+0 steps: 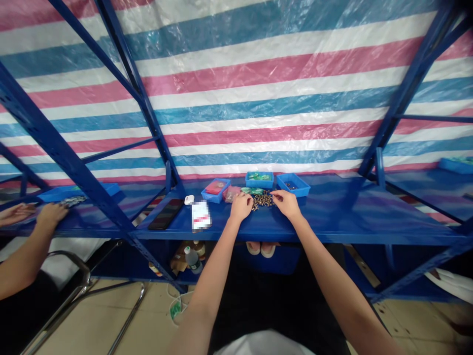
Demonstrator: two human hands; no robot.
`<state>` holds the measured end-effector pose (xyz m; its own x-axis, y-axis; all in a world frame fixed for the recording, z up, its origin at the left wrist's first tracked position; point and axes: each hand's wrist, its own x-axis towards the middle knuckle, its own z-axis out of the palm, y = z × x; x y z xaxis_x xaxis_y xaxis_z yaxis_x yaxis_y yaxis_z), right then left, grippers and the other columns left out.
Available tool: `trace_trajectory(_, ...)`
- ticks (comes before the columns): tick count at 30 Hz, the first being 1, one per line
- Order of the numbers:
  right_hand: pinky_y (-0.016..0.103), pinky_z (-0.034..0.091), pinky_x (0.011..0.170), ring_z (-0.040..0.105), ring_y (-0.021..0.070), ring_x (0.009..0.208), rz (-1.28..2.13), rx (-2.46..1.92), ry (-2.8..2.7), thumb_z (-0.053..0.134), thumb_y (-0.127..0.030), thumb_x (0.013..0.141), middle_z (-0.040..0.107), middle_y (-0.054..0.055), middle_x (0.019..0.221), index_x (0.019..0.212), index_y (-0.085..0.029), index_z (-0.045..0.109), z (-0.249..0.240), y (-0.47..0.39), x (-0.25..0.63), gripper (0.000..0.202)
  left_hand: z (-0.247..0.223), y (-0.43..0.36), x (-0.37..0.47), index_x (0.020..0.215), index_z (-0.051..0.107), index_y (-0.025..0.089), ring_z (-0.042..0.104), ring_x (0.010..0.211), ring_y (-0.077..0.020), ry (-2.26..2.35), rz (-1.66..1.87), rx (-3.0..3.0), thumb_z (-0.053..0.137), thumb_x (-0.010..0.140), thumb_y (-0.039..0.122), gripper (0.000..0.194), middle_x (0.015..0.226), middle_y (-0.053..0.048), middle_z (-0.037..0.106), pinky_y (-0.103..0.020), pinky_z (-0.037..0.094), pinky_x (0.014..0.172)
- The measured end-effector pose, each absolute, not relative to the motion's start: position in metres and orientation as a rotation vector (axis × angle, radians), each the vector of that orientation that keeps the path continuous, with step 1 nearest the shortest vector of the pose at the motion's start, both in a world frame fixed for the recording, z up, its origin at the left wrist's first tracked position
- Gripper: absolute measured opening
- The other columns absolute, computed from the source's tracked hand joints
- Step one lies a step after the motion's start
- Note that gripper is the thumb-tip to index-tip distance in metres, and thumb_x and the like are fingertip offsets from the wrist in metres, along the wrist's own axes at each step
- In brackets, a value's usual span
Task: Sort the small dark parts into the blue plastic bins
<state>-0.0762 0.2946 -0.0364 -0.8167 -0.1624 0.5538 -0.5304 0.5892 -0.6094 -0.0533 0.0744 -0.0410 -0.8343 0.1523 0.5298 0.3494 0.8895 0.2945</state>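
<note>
A pile of small brass-coloured metal pieces that look like screws [263, 199] lies on the blue shelf between my hands. My left hand [242, 206] rests at the pile's left edge with its fingers curled; what they hold, if anything, is hidden. On the other side, my right hand [287, 203] has its thumb and fingers drawn together in a pinch by the pile. Anything in that pinch is too small to name. Green-and-white packets [252, 191] lie just behind the pile, and a pink plastic bag [231, 194] is beside my left hand.
Behind the pile stand a blue bin of green packets [259, 183] and a blue bin with a few dark pieces [297, 189]. Leftward are a bin with pink packets [216, 194], a white case [189, 199] and a black phone [167, 214]. A co-worker's hand [52, 213] works far left.
</note>
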Motion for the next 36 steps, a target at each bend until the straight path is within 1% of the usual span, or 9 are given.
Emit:
trace_trajectory(9, 0.032, 0.052, 0.074, 0.063, 0.018, 0.071, 1.212, 0.672, -2.318, 0.061, -0.031, 0.084, 0.073, 0.006, 0.089, 0.096, -0.017, 0.069, -0.036, 0.292, -0.076, 0.02, -0.041, 0.075, -0.053, 0.087, 0.069, 0.019, 0.061, 0.093, -0.021, -2.538, -0.531, -0.363, 0.051, 0.093, 0.021, 0.019, 0.091, -0.007, 0.067, -0.038, 0.041, 0.101)
trace_trajectory(12, 0.036, 0.046, 0.086, 0.062, 0.0218, 0.088, 1.068, 0.61, -2.267, 0.057, -0.031, 0.088, 0.072, 0.008, 0.096, 0.098, -0.018, 0.069, -0.032, 0.298, -0.081, 0.021, -0.042, 0.074, -0.053, 0.087, 0.069, 0.019, 0.061, 0.093, -0.0209, -2.538, -0.525, -0.356, 0.051, 0.093, 0.021, 0.019, 0.09, -0.007, 0.067, -0.038, 0.041, 0.102)
trace_trajectory(15, 0.046, 0.032, 0.101, 0.055, 0.0273, 0.107, 0.858, 0.312, -2.258, 0.051, -0.029, 0.092, 0.071, 0.011, 0.104, 0.101, -0.018, 0.069, -0.029, 0.306, -0.088, 0.023, -0.042, 0.074, -0.053, 0.088, 0.069, 0.019, 0.061, 0.093, -0.021, -2.539, -0.527, -0.361, 0.051, 0.093, 0.021, 0.019, 0.091, -0.007, 0.067, -0.038, 0.041, 0.102)
trace_trajectory(18, 0.051, 0.024, 0.103, 0.046, 0.0314, 0.117, 0.714, 0.078, -2.269, 0.051, -0.027, 0.092, 0.068, 0.013, 0.114, 0.108, -0.019, 0.069, -0.03, 0.312, -0.089, 0.025, -0.043, 0.074, -0.054, 0.088, 0.069, 0.02, 0.061, 0.093, -0.0211, -2.542, -0.53, -0.356, 0.052, 0.093, 0.021, 0.018, 0.092, -0.007, 0.067, -0.039, 0.041, 0.102)
trace_trajectory(22, 0.047, 0.029, 0.101, 0.044, 0.0316, 0.121, 0.611, 0.16, -2.277, 0.049, -0.03, 0.093, 0.063, 0.013, 0.123, 0.112, -0.022, 0.069, -0.031, 0.311, -0.082, 0.029, -0.043, 0.075, -0.054, 0.089, 0.069, 0.02, 0.061, 0.094, -0.0216, -2.536, -0.533, -0.362, 0.051, 0.094, 0.022, 0.019, 0.093, -0.007, 0.067, -0.039, 0.04, 0.102)
trace_trajectory(25, 0.037, 0.04, 0.091, 0.055, 0.0269, 0.103, 0.631, 0.35, -2.42, 0.046, -0.033, 0.096, 0.067, 0.012, 0.101, 0.102, -0.02, 0.07, -0.032, 0.307, -0.077, 0.029, -0.042, 0.075, -0.053, 0.088, 0.069, 0.02, 0.061, 0.094, -0.0215, -2.54, -0.527, -0.363, 0.051, 0.093, 0.021, 0.018, 0.092, -0.007, 0.067, -0.039, 0.04, 0.103)
trace_trajectory(27, 0.031, 0.044, 0.08, 0.06, 0.0224, 0.087, 0.66, 0.464, -2.559, 0.05, -0.037, 0.095, 0.068, 0.008, 0.088, 0.095, -0.02, 0.071, -0.035, 0.305, -0.077, 0.027, -0.042, 0.075, -0.053, 0.088, 0.069, 0.02, 0.061, 0.094, -0.0215, -2.543, -0.528, -0.361, 0.052, 0.093, 0.02, 0.018, 0.092, -0.007, 0.067, -0.039, 0.04, 0.103)
trace_trajectory(29, 0.028, 0.044, 0.076, 0.061, 0.0194, 0.08, 0.664, 0.528, -2.646, 0.055, -0.039, 0.093, 0.068, 0.006, 0.087, 0.091, -0.02, 0.071, -0.039, 0.305, -0.079, 0.025, -0.041, 0.075, -0.052, 0.087, 0.069, 0.02, 0.061, 0.094, -0.0213, -2.544, -0.526, -0.365, 0.052, 0.093, 0.02, 0.018, 0.092, -0.007, 0.067, -0.038, 0.04, 0.102)
trace_trajectory(36, 0.026, 0.046, 0.08, 0.066, 0.0191, 0.087, 0.712, 0.54, -2.652, 0.055, -0.027, 0.094, 0.072, 0.007, 0.092, 0.087, -0.019, 0.07, -0.044, 0.306, -0.084, 0.019, -0.042, 0.075, -0.053, 0.087, 0.069, 0.02, 0.06, 0.092, -0.0214, -2.546, -0.515, -0.362, 0.051, 0.093, 0.021, 0.018, 0.091, -0.007, 0.067, -0.038, 0.041, 0.1)
